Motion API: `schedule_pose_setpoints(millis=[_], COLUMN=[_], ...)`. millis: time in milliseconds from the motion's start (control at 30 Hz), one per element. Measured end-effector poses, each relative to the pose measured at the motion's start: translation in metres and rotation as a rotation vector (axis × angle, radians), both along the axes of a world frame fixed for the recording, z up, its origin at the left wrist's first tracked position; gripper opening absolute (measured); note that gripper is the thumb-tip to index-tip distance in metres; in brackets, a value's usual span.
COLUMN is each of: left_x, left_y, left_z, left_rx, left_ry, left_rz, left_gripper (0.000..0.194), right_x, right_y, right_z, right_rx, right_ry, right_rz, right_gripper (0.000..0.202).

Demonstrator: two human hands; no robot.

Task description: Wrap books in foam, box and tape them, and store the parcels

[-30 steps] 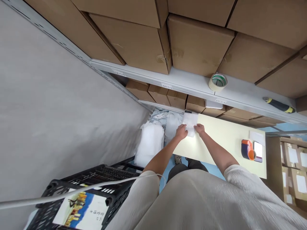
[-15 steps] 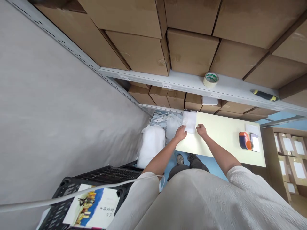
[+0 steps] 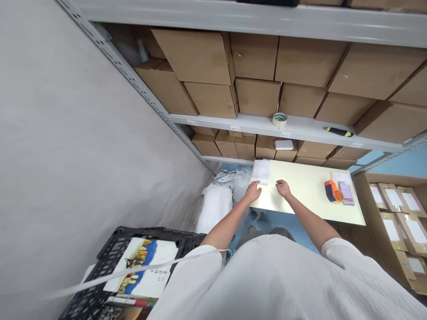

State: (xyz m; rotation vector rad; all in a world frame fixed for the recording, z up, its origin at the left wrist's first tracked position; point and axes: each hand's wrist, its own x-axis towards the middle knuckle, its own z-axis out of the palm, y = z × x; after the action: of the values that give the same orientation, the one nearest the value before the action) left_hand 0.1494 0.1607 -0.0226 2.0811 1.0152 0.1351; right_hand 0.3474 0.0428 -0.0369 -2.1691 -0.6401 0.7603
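**Got a white packet (image 3: 260,172) at the left end of a pale yellow desk (image 3: 302,195)**

Seeing the white packet flat in the far left corner of the desk, pretty much squared up with the edges. Got the left hand (image 3: 253,192) right at its near end, fingers by the near edge. Can't really tell the grip there: pinching the edge or only resting by it, too small to call.

Got the right hand (image 3: 283,188) over the desk a bit to the right, clearly apart from the packet. Fingers curled in, so a narrow-looking grip, but honestly can't tell about anything pinched inside.

Farther right on the desk, spotted an orange and dark purple tape dispenser (image 3: 330,192), then a flat purplish thing (image 3: 347,194) just right of it (pixelated, hard to read) and a white sheet (image 3: 340,176) on the far side of that.

Past the far edge, looking at a grey metal shelf (image 3: 307,129) packed with cardboard boxes (image 3: 256,95). Add a roll of tape (image 3: 279,123) near its front, plus a black-and-yellow tool (image 3: 338,132) farther right. Also found a small white box (image 3: 283,145) one level down.

Left of the desk, got a thick pile of white sheets (image 3: 215,206). Near left, a black crate (image 3: 187,240) with a colourful booklet (image 3: 143,266). Far right, a big open carton (image 3: 370,213) of smaller labelled boxes (image 3: 407,209).
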Motion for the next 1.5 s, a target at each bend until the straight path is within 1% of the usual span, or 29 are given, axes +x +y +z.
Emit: schedule_pose_setpoints(millis=[100, 200, 333, 433, 467, 533, 633, 767, 867, 967, 1067, 1167, 1333, 1433, 1500], left_x=[0.003, 0.011, 0.017, 0.003, -0.006, -0.030, -0.078, -0.149, -0.202, -0.255, -0.310, -0.365, -0.460, -0.518, -0.554], left_y=[-0.017, -0.035, -0.062, -0.084, -0.091, -0.104, -0.123, -0.157, -0.193, -0.238, -0.285, -0.335, -0.427, -0.484, -0.519], left_z=[0.004, 0.007, 0.010, 0.016, 0.020, 0.029, 0.045, 0.068, 0.084, 0.097, 0.106, 0.107, 0.094, 0.084, 0.077], left_rx=[0.014, 0.012, 0.020, 0.036, 0.046, 0.078, 0.157, 0.275, 0.357, 0.398, 0.435, 0.489, 0.534, 0.488, 0.446], left_ry=[0.001, -0.015, -0.049, -0.071, -0.080, -0.100, -0.126, -0.132, -0.129, -0.113, -0.113, -0.127, -0.146, -0.125, -0.101], left_rz=[0.044, 0.106, 0.191, 0.274, 0.310, 0.388, 0.501, 0.691, 0.830, 0.938, 1.050, 1.159, 1.292, 1.358, 1.397], left_gripper=[0.048, 0.047, 0.046, 0.047, 0.047, 0.049, 0.050, 0.045, 0.043, 0.045, 0.044, 0.042, 0.041, 0.042, 0.043], right_x=[0.004, 0.013, 0.025, 0.019, 0.012, -0.010, -0.062, -0.146, -0.206, -0.267, -0.332, -0.400, -0.511, -0.574, -0.612], right_y=[-0.007, -0.017, -0.029, -0.029, -0.026, -0.016, 0.000, 0.010, 0.004, -0.013, -0.040, -0.079, -0.162, -0.212, -0.242], right_z=[0.006, 0.010, 0.010, 0.009, 0.010, 0.013, 0.023, 0.043, 0.058, 0.073, 0.085, 0.094, 0.097, 0.093, 0.086], right_rx=[0.009, 0.024, 0.043, 0.053, 0.060, 0.092, 0.165, 0.253, 0.308, 0.360, 0.407, 0.457, 0.508, 0.481, 0.450], right_ry=[0.015, 0.020, 0.027, 0.027, 0.030, 0.051, 0.104, 0.169, 0.200, 0.210, 0.237, 0.282, 0.330, 0.323, 0.314], right_rz=[0.040, 0.094, 0.201, 0.329, 0.380, 0.496, 0.683, 0.897, 1.049, 1.183, 1.297, 1.397, 1.515, 1.560, 1.588], right_gripper=[0.017, 0.015, 0.018, 0.019, 0.019, 0.019, 0.020, 0.021, 0.023, 0.025, 0.026, 0.025, 0.026, 0.027, 0.027])
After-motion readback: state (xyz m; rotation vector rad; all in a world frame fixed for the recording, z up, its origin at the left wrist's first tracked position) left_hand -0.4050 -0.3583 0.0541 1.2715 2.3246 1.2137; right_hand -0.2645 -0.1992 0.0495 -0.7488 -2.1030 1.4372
